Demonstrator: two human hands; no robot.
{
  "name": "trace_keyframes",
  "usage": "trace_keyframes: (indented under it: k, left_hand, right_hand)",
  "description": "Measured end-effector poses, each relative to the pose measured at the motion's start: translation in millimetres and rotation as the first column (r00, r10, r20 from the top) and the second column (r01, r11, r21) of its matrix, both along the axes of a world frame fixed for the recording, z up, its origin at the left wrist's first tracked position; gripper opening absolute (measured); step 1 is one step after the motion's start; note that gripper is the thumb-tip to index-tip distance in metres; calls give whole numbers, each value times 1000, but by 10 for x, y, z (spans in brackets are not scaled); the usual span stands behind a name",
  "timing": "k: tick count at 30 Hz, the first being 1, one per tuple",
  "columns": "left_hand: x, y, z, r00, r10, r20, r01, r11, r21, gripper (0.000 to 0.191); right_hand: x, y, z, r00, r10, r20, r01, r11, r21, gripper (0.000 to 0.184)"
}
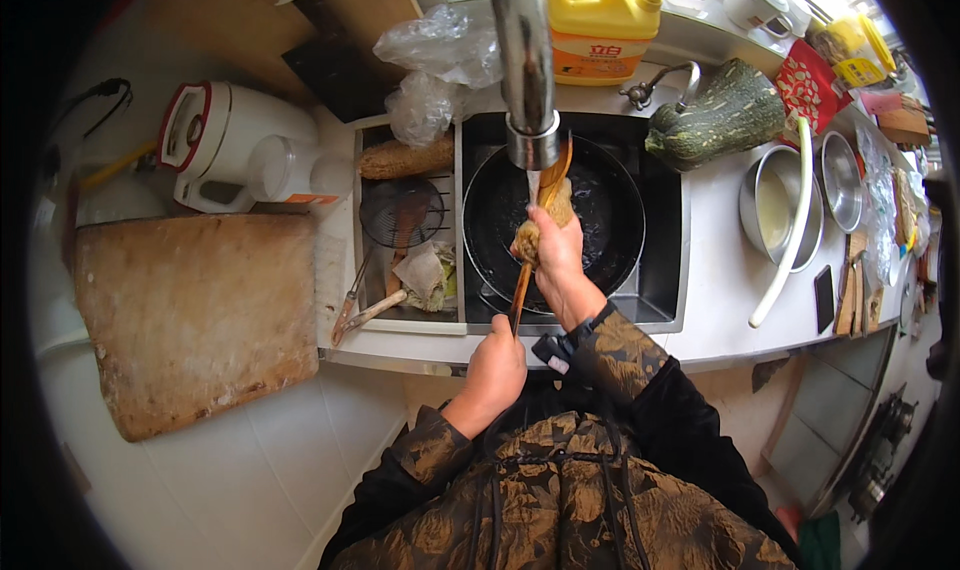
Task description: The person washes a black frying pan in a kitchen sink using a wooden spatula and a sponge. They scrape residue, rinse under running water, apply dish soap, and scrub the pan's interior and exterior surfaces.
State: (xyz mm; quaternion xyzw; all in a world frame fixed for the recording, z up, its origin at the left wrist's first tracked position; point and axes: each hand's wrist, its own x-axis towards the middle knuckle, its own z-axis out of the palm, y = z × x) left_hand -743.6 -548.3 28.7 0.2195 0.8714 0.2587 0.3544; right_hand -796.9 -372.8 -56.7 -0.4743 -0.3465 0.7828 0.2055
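Note:
My left hand [495,365] grips the handle of a wooden utensil [520,294], whose far end reaches up under the faucet. With my right hand [559,259] I hold a tan loofah-like scrubber [556,202] around the utensil's upper part. Water runs from the metal faucet [534,131] just above my right hand. Beneath both lies a round black pan [611,247] in the sink basin [665,270], with some water in it. The utensil's head is partly hidden by the faucet, so its exact kind is unclear.
Left of the pan, a smaller basin holds a brown loofah [405,157], a wire strainer [401,214] and a cloth [425,276]. A wooden board [199,322] lies further left. A green squash [716,116], metal bowls [780,210] and a pale green stalk [787,247] are at right.

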Motion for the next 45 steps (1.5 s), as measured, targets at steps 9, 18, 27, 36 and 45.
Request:
trace_keyframes:
  k: [9,18,27,36,45]
  left_hand:
    - [-308,94,-125,994,99,50,-107,973,204,17]
    - [-129,-51,63,998,-63,2,63,998,-21,16]
    - [-151,-98,196,940,-225,-258,160,955,-249,13]
    - [-349,-205,52,992,-49,113,30,986,163,15]
    - [-516,-278,222,-34,5,999,-545,838,-23,23]
  right_hand:
    - [178,-456,425,985,138,99,-125,983,-133,34]
    - [55,204,-231,997,-49,58,69,911,-407,16]
    - [-58,425,-406,997,-65,28,70,862,-502,14]
    - [-3,405,-219,915,-284,-285,-10,691,-722,27]
    - [286,149,71,893,-54,-447,-291,688,-664,27]
